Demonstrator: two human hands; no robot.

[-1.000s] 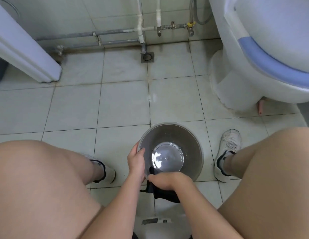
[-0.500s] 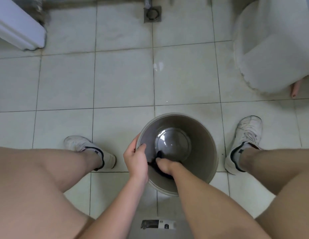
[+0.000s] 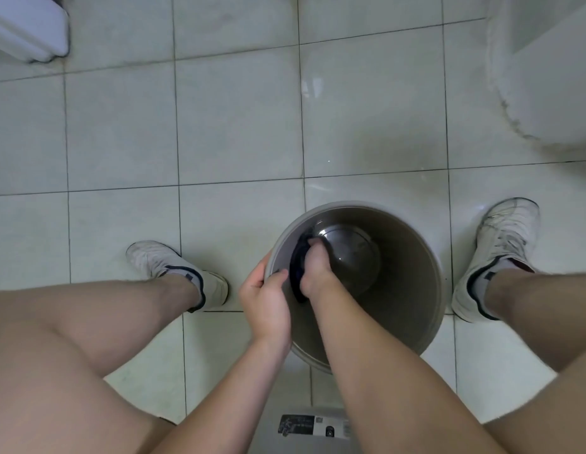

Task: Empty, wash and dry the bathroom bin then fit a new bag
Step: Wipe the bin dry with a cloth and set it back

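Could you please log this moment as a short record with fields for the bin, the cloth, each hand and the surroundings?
bin: grey round bin, upright on the tiled floor, no bag fitted
cloth: dark cloth against the inner wall
left hand: left hand grips the near rim
right hand: right hand inside the bin, holds the cloth
surroundings: white shoes either side, toilet base at upper right

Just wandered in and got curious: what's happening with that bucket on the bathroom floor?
A person is crouched over a grey bin standing on the tiled floor. The left hand grips the bin's rim to steady it, while the right hand is inside, pressing a dark cloth against the inner wall. The bin holds no rubbish and no bag is fitted yet.
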